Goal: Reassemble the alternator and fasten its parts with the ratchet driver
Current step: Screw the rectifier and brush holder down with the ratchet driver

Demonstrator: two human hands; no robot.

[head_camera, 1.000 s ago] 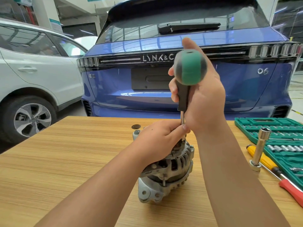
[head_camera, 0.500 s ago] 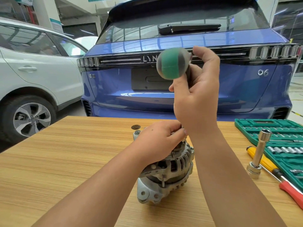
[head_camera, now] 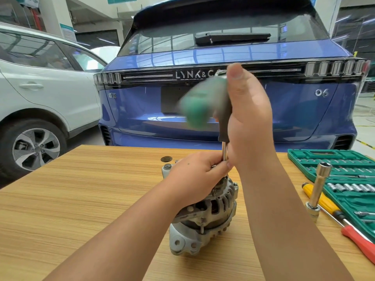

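While the alternator (head_camera: pixel 205 216) stands near the middle of the table (head_camera: pixel 81 199), the ratchet driver (head_camera: pixel 211 110) points straight down onto its top. Its green handle looks blurry. The right hand (head_camera: pixel 249 118) is wrapped around the driver's dark neck, thumb pointing up. The left hand (head_camera: pixel 194 179) rests on top of the alternator and pinches the thin metal shaft with its fingertips. At three o'clock from the alternator, well apart, lies a green socket case (head_camera: pixel 345 175), with a shiny socket bar (head_camera: pixel 318 189) and a yellow and red screwdriver (head_camera: pixel 343 220) beside it. At twelve o'clock is a blue car (head_camera: pixel 223 57).
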